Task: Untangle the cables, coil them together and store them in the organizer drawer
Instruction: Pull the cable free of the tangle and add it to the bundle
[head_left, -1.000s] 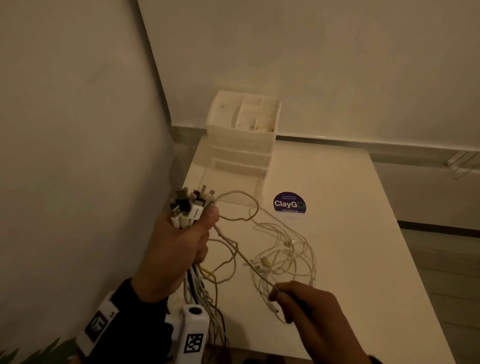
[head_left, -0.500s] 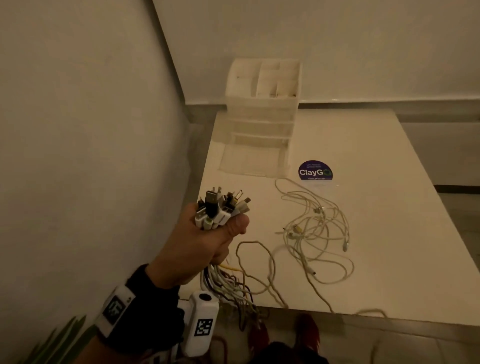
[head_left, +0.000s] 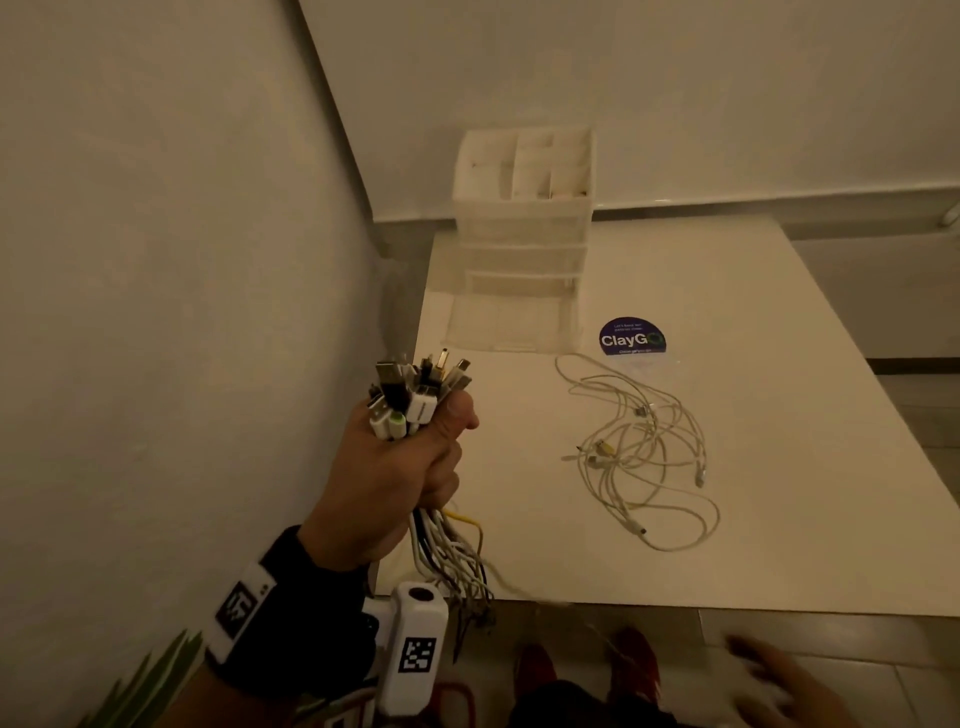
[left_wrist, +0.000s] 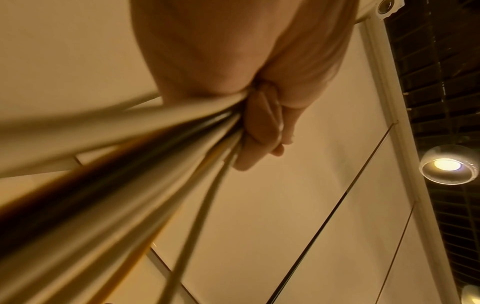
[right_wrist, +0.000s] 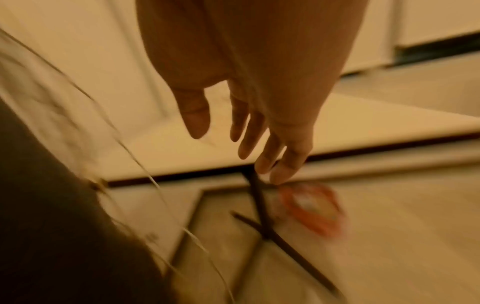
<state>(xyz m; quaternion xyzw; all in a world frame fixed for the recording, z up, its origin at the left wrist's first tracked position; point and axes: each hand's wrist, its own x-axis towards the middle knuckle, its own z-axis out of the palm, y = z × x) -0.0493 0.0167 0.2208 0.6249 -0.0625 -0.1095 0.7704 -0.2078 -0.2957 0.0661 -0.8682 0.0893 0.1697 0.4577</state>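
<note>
I see a fistful of white and black cables (head_left: 415, 405), plugs up; loose white cables (head_left: 644, 452) tangled before the white plastic organizer's (head_left: 524, 218) open drawer (head_left: 506, 325).

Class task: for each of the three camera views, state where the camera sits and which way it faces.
Head: looks down at the table; left hand, right hand, shoes visible.
Left wrist: looks up along the left hand's grip on the cable bundle, toward the ceiling.
Right wrist: looks down past open fingers to the floor.
Head and left wrist share the bundle.
</note>
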